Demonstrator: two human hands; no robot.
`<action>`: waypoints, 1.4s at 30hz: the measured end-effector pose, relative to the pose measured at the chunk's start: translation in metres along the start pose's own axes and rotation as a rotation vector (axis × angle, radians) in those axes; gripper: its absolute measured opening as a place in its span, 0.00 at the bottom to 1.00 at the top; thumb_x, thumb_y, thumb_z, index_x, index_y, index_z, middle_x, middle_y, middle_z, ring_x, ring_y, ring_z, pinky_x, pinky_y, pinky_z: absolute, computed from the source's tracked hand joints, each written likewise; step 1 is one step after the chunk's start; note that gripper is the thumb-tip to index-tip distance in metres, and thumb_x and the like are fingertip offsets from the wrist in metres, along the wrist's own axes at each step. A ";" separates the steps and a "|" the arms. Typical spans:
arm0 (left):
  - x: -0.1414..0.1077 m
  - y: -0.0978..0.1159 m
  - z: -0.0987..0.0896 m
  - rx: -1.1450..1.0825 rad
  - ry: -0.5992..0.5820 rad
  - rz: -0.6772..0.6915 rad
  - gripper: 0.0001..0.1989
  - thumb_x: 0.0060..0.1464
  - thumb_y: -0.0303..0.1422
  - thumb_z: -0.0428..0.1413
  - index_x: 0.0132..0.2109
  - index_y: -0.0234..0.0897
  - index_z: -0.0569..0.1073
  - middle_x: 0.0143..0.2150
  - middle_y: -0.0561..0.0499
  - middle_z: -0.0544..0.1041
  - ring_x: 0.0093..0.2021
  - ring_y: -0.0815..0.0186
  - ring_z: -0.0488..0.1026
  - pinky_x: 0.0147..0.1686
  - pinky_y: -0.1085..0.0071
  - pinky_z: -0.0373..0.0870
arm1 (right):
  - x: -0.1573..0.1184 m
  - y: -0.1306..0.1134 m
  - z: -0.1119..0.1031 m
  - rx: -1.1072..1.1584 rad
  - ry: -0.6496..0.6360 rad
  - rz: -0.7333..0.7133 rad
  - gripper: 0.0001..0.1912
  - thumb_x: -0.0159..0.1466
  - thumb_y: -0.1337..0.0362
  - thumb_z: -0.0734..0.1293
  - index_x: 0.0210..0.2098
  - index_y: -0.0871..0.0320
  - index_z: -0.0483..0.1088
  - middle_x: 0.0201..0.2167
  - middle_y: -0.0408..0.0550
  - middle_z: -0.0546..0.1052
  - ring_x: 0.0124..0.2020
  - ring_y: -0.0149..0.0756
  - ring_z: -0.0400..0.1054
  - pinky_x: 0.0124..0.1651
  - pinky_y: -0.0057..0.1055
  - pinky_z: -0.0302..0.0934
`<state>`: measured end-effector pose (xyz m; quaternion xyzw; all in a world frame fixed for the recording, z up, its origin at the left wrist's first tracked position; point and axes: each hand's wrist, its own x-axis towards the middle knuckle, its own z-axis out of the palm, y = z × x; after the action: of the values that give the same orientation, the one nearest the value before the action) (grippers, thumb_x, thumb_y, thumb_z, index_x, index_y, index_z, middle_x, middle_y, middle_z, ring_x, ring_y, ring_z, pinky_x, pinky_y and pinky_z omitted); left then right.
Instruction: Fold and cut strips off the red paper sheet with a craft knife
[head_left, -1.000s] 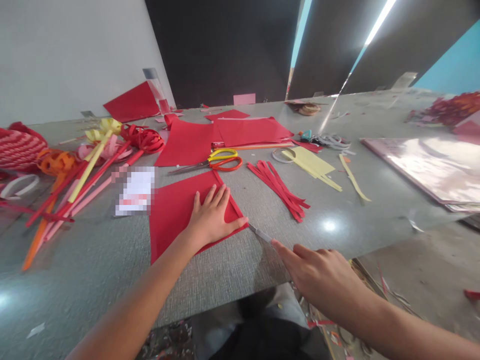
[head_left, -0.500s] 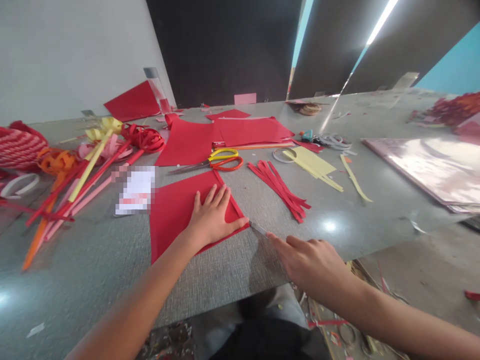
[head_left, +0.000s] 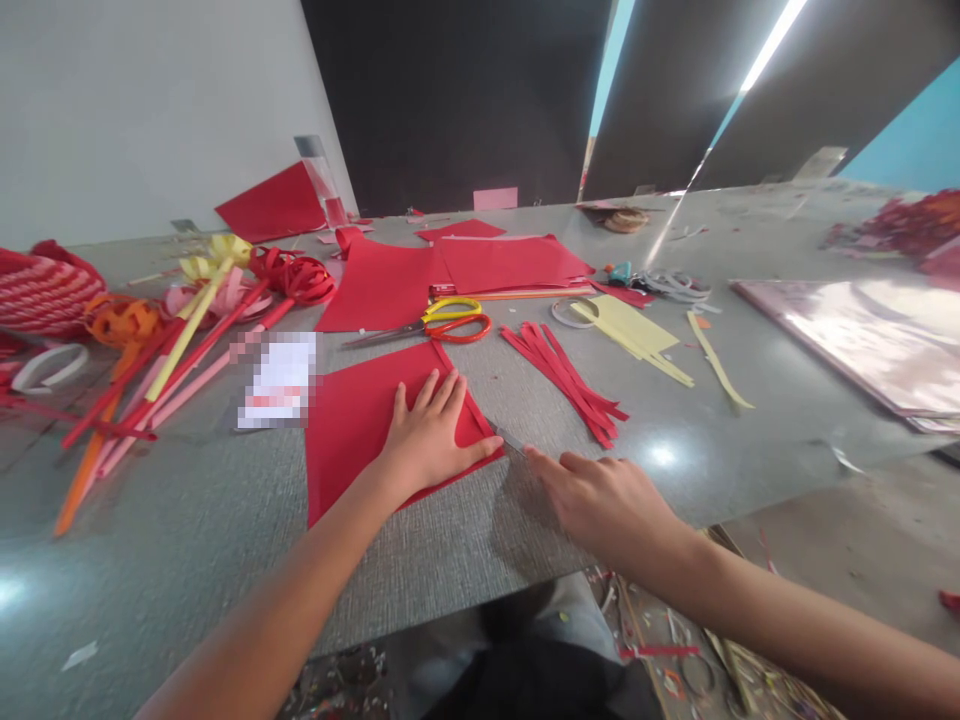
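A red paper sheet (head_left: 352, 430) lies on the grey table before me, with a narrow folded or cut strip (head_left: 472, 410) along its right edge. My left hand (head_left: 429, 438) presses flat on it, fingers spread and thumb reaching to the lower right corner. In my right hand (head_left: 600, 495) is a knife with a thin metal blade (head_left: 512, 441); its handle is hidden in my grip. The blade's tip is at the sheet's right edge, just beyond my left thumb. Scissors (head_left: 454, 318) with one yellow and one red handle rest behind the sheet.
Red paper strips (head_left: 562, 385) and a yellow sheet (head_left: 637, 325) lie to the right, near a tape roll (head_left: 574, 312). Paper flowers on sticks (head_left: 172, 350) are at left. Red sheets (head_left: 510, 262) lie farther back. The table's front edge runs close below my hands.
My right hand and the knife have moved slightly up and away from me along the sheet's right edge. The left hand stays on the paper. The whole view has shifted a little.
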<state>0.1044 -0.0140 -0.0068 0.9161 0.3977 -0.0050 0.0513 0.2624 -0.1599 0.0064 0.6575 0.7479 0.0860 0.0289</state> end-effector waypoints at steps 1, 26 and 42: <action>0.000 0.000 0.000 -0.001 0.004 0.002 0.48 0.49 0.63 0.38 0.67 0.34 0.45 0.69 0.45 0.43 0.68 0.50 0.37 0.61 0.43 0.33 | 0.002 0.000 -0.001 0.002 -0.010 0.004 0.25 0.58 0.73 0.59 0.55 0.58 0.65 0.25 0.47 0.76 0.19 0.31 0.68 0.19 0.32 0.39; -0.001 0.001 -0.001 0.006 0.000 -0.003 0.44 0.52 0.58 0.41 0.67 0.34 0.46 0.69 0.45 0.45 0.68 0.49 0.38 0.61 0.43 0.34 | 0.047 -0.003 -0.007 0.058 -0.081 0.013 0.22 0.63 0.72 0.54 0.56 0.64 0.62 0.32 0.55 0.77 0.29 0.39 0.73 0.23 0.30 0.55; -0.002 0.000 0.001 -0.005 0.028 0.015 0.43 0.52 0.57 0.42 0.66 0.33 0.47 0.68 0.43 0.46 0.68 0.49 0.39 0.61 0.42 0.33 | 0.074 -0.002 -0.004 0.061 -0.070 -0.006 0.22 0.64 0.72 0.53 0.57 0.67 0.59 0.35 0.58 0.77 0.35 0.42 0.74 0.29 0.31 0.61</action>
<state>0.1031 -0.0154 -0.0076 0.9188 0.3917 0.0089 0.0481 0.2497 -0.0872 0.0149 0.6583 0.7509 0.0402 0.0352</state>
